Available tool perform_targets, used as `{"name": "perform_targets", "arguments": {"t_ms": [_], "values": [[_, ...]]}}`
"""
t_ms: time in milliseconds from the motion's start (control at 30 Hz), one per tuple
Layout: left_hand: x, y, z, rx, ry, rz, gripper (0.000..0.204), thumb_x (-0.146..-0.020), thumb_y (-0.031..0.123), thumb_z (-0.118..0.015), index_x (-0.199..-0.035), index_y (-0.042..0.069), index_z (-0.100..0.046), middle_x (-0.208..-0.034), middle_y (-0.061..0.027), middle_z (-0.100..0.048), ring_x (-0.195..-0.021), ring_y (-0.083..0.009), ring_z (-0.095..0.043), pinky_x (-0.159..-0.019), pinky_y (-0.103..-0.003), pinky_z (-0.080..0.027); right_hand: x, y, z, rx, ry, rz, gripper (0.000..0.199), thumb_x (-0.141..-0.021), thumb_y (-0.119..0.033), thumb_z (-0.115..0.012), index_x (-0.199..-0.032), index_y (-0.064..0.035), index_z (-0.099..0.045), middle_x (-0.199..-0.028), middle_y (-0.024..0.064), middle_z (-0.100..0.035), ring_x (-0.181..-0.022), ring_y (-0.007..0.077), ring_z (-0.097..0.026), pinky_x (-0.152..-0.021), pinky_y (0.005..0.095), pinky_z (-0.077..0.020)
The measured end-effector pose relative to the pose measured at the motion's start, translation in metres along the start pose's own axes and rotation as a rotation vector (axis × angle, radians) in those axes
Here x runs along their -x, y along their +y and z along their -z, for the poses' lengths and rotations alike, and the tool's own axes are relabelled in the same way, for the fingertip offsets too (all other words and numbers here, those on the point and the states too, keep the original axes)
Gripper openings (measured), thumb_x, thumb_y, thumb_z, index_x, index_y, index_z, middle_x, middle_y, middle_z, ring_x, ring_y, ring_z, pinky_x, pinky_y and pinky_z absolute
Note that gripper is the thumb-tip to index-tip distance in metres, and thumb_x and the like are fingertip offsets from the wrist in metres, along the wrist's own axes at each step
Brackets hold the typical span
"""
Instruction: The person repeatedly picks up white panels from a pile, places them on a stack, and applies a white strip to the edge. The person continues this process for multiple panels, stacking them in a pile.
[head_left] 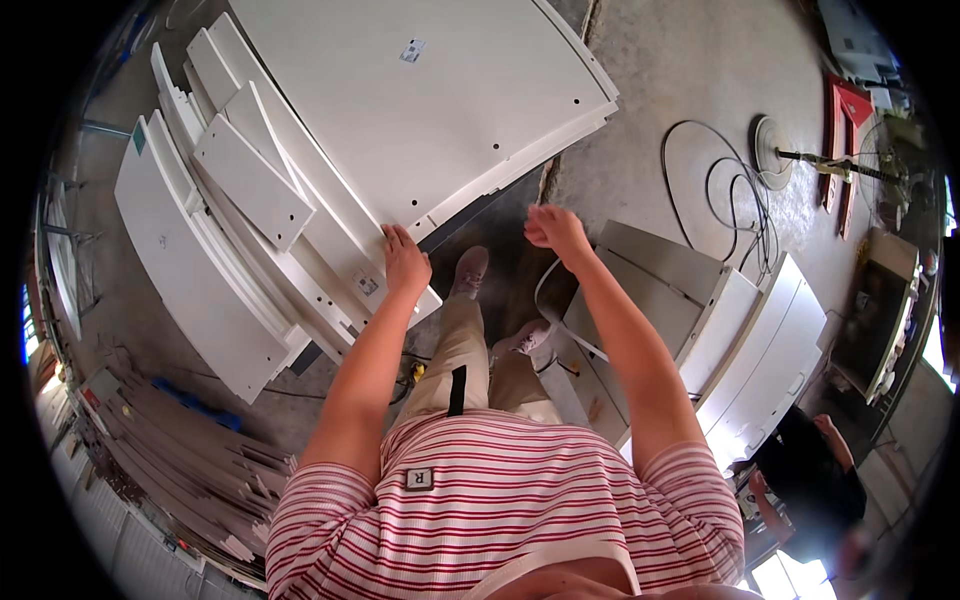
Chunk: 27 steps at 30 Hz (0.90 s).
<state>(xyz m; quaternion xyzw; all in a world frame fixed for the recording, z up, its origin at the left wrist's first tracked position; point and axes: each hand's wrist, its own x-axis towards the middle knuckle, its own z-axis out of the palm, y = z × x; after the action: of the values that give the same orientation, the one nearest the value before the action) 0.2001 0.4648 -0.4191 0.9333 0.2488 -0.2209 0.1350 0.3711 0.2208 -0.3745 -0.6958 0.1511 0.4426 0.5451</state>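
My left hand [406,264] rests at the near end of a long white panel [340,225], its fingers stretched out and lying against the panel close to the corner of the large white sheet-metal panel [420,95]. That large panel lies flat, with several round holes along its near edge. My right hand [558,234] hovers over the gap just off the large panel's right corner. Its fingers are curled together; whatever they may hold is too small to make out.
More white panels [200,260] are stacked at left, a short holed piece [255,180] on top. At right stand white and grey panels [760,340]. A black cable [705,185] coils on the floor near a round-based stand [772,152]. Another person [815,470] is at lower right.
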Motion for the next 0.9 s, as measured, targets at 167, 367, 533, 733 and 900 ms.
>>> {"name": "perform_targets", "arguments": {"t_ms": [167,367,533,733,900], "values": [[0.003,-0.014,-0.010,0.024,0.090,-0.102,0.075,-0.081,0.020,-0.062,-0.133,-0.017,-0.024,-0.141,-0.0382,-0.020,-0.130,-0.0453,-0.030,-0.108,-0.044,-0.026,-0.107,-0.001,-0.058,-0.325,0.160,0.058,0.045,-0.089,-0.035,-0.061,-0.092,0.0093,-0.059,-0.079,0.0141,-0.061,-0.067,0.0203,-0.063,-0.065,0.0306,-0.0556],[0.005,-0.002,0.009,-0.020,0.027,-0.114,0.084,-0.076,0.021,-0.066,-0.136,-0.015,-0.019,-0.139,-0.0403,-0.020,-0.127,-0.0473,-0.033,-0.104,-0.046,-0.031,-0.147,-0.017,-0.092,-0.241,0.527,0.020,0.033,-0.082,-0.023,-0.070,-0.087,0.0045,-0.052,-0.073,0.0107,-0.057,-0.054,0.0181,-0.056,-0.043,0.0318,-0.0523],[0.016,0.011,0.022,0.037,-0.031,-0.124,0.086,-0.072,0.023,-0.067,-0.139,-0.009,-0.023,-0.139,-0.0402,-0.020,-0.108,-0.0422,-0.048,-0.095,-0.043,-0.040,-0.139,-0.018,-0.083,-0.446,0.450,0.097,0.028,-0.083,-0.020,-0.071,-0.081,-0.0012,-0.049,-0.068,0.0070,-0.054,-0.053,0.0175,-0.054,-0.046,0.0329,-0.0514],[0.029,0.045,0.022,0.117,0.001,-0.364,0.082,-0.074,0.023,-0.064,-0.139,-0.006,-0.026,-0.139,-0.0314,-0.032,-0.104,-0.0364,-0.050,-0.090,-0.042,-0.043,-0.136,-0.017,-0.006,-0.418,0.392,0.072,0.023,-0.087,-0.022,-0.065,-0.092,-0.0032,-0.052,-0.076,0.0070,-0.058,-0.066,0.0191,-0.058,-0.055,0.0356,-0.0511],[0.061,0.066,0.005,0.135,-0.042,-0.429,0.080,-0.076,0.025,-0.065,-0.140,-0.002,-0.026,-0.136,-0.0292,-0.036,-0.106,-0.0361,-0.050,-0.089,-0.042,-0.044,-0.116,0.027,0.037,-0.483,0.250,0.067,0.022,-0.090,-0.022,-0.061,-0.102,-0.0058,-0.053,-0.084,0.0053,-0.060,-0.067,0.0207,-0.060,-0.054,0.0368,-0.0504]]}}
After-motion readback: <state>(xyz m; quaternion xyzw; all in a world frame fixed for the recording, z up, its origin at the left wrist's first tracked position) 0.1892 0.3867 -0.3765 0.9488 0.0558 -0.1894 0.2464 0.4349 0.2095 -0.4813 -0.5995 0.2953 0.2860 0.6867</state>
